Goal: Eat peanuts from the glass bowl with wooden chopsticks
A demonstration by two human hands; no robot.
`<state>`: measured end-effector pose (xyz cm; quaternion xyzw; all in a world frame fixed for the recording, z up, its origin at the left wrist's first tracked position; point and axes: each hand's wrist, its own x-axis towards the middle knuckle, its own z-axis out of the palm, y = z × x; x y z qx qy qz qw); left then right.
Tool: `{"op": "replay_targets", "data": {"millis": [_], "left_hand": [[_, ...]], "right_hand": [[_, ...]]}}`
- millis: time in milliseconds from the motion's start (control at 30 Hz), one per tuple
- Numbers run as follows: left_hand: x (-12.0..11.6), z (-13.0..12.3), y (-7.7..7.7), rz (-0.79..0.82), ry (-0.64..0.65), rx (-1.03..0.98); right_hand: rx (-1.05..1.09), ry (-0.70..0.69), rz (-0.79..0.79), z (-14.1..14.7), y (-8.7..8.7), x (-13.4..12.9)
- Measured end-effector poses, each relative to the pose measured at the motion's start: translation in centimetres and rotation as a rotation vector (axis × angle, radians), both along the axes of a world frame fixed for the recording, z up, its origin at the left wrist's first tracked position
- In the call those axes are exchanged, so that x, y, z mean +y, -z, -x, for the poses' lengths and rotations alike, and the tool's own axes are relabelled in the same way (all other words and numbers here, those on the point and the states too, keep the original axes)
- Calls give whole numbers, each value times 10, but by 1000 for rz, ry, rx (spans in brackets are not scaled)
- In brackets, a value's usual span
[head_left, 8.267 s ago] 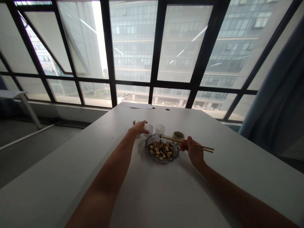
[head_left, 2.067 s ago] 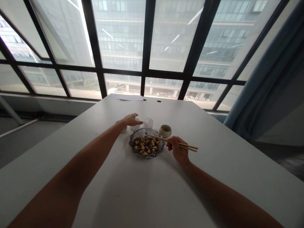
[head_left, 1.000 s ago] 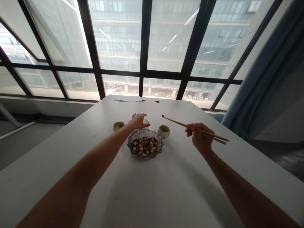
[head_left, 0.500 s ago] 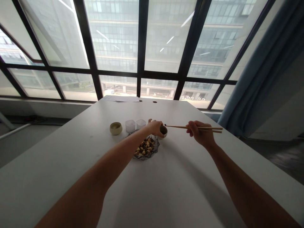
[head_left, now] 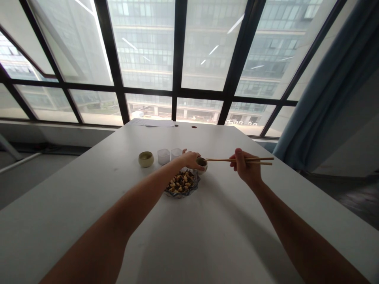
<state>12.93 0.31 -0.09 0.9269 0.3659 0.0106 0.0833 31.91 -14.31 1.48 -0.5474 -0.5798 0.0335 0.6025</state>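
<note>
My left hand (head_left: pixel 192 160) grips a small round cup (head_left: pixel 202 167) by its side, its mouth tipped toward the right. In my right hand (head_left: pixel 246 165) is a pair of wooden chopsticks (head_left: pixel 220 159), held level, their tips at the cup's mouth. Whether the tips hold anything now cannot be made out. Just below my left wrist lies a crinkled, dark-edged dish (head_left: pixel 194 186) of mixed pale and dark dried pieces (head_left: pixel 181 183), partly covered by my forearm.
A yellow-green bowl (head_left: pixel 146 159) stands left of two clear plastic cups (head_left: pixel 163 156) on the white table (head_left: pixel 118 221). Papers (head_left: pixel 152 123) lie at the far edge, before the windows. A blue curtain (head_left: pixel 314 106) hangs at the right.
The chopstick tips have moved slightly left and down, from above the cup's rim to its mouth. A small dark piece seen at the tips before no longer shows.
</note>
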Motion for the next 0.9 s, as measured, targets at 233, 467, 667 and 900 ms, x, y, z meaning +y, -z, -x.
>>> {"op": "replay_targets", "data": {"millis": [233, 467, 667, 900], "left_hand": [[-15, 80, 1, -245, 15, -329], [-34, 165, 39, -333, 6, -550], [-39, 173, 59, -361, 66, -637], [-39, 178, 66, -321, 34, -685]], "right_hand": [[136, -113, 25, 25, -10, -11], [66, -357, 321, 62, 0, -11], [102, -372, 252, 81, 15, 11], [238, -377, 322, 63, -1, 11]]}}
